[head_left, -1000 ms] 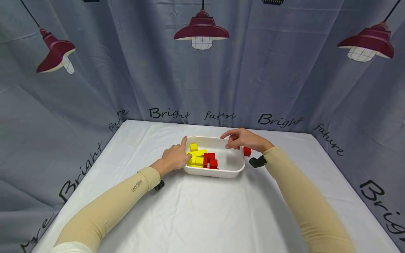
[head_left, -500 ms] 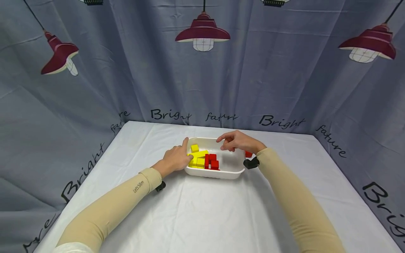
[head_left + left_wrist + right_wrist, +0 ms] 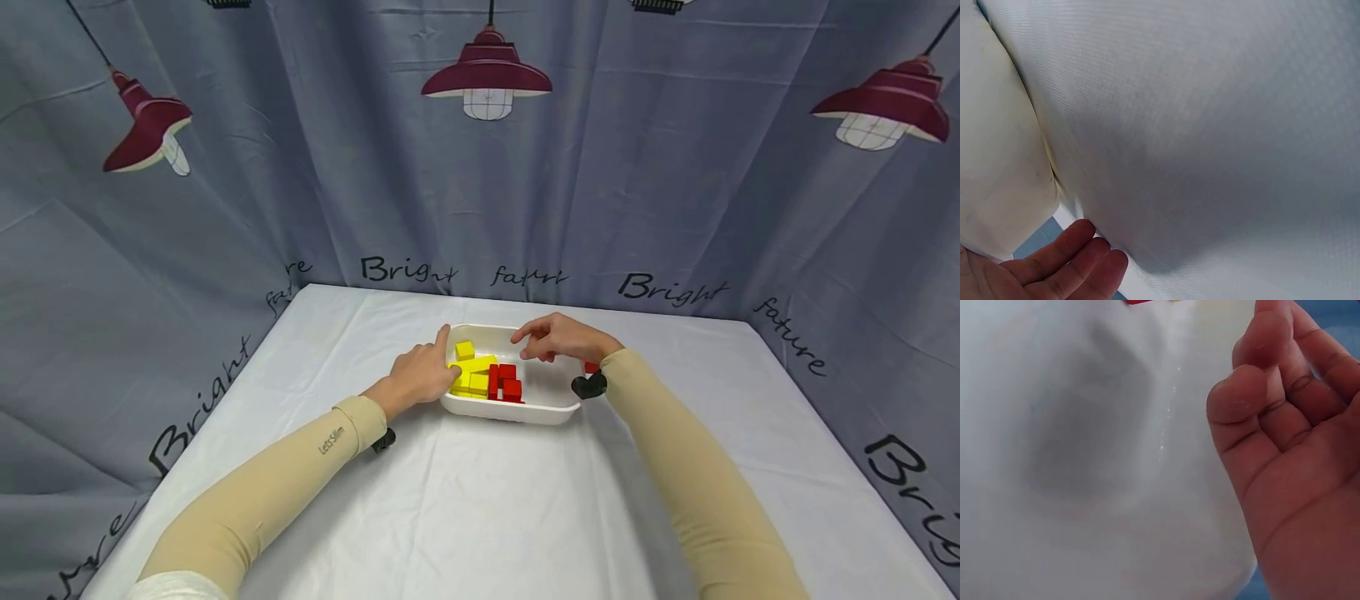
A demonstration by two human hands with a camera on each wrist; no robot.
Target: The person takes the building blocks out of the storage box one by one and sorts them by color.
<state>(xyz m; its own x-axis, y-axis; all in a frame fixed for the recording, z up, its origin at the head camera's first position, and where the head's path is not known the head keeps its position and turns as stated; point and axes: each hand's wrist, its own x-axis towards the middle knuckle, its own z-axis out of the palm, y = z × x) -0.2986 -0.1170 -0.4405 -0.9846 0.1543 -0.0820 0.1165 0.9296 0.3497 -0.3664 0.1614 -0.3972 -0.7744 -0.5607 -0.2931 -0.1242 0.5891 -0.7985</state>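
Observation:
A white plastic tray (image 3: 551,412) stands on the table, with yellow blocks (image 3: 473,365) at its left and red blocks (image 3: 512,389) near the middle. My left hand (image 3: 424,373) holds the tray's left side, thumb over the rim and index finger along it. In the left wrist view, the other fingers (image 3: 1075,265) lie by the tray's outer wall (image 3: 1000,137). Over the back right of the tray is my right hand (image 3: 566,337), index finger reaching forward and the others loosely bent. Nothing shows in its palm (image 3: 1310,506).
A red block (image 3: 591,367) sits outside the tray on the right, partly hidden by my right wrist. White cloth (image 3: 480,500) covers the table. A grey-blue curtain (image 3: 360,183) with printed lamps hangs behind and along the sides.
My right hand has moved left and slightly nearer over the tray, its wrist now covering more of the outside red block. The left hand keeps its place on the tray.

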